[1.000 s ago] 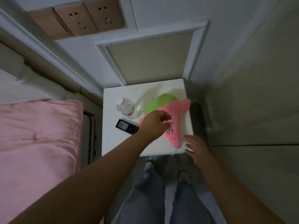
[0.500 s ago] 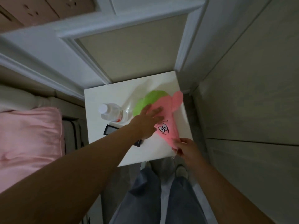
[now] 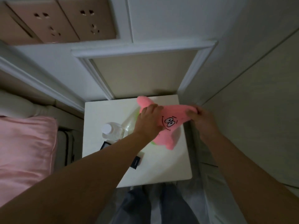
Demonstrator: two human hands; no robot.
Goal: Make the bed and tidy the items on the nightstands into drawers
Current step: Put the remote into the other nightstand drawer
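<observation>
1. A pink pillow (image 3: 24, 152) lies on the bed at the left edge of the view, beside the nightstand and apart from it.
2. The white nightstand (image 3: 169, 168) stands against the panelled wall, directly in front of the person's legs; its top carries the bottle and the small dark device.
3. The pink star plush toy (image 3: 171, 125) is held over the back right part of the nightstand top. Its printed face with two round eyes looks up at the camera. One pointed arm sticks up and back at the left, another reaches right toward the side wall, and a third hangs down toward the near side. A sliver of green shows under it by the left wrist.
4. The left hand (image 3: 148, 122) grips the plush from the left, fingers curled over its upper edge and the thumb against the face side.
5. The right hand (image 3: 200, 118) grasps the right-hand arm of the plush, fingers closed round the tip.
6. A clear plastic bottle (image 3: 116, 131) with a white cap lies on its side on the left half of the nightstand, cap toward the near left, partly under the left forearm.
7. A small black device (image 3: 135, 163) lies flat on the nightstand nearer the front edge, crossed by the left forearm so that only its two ends show.
</observation>
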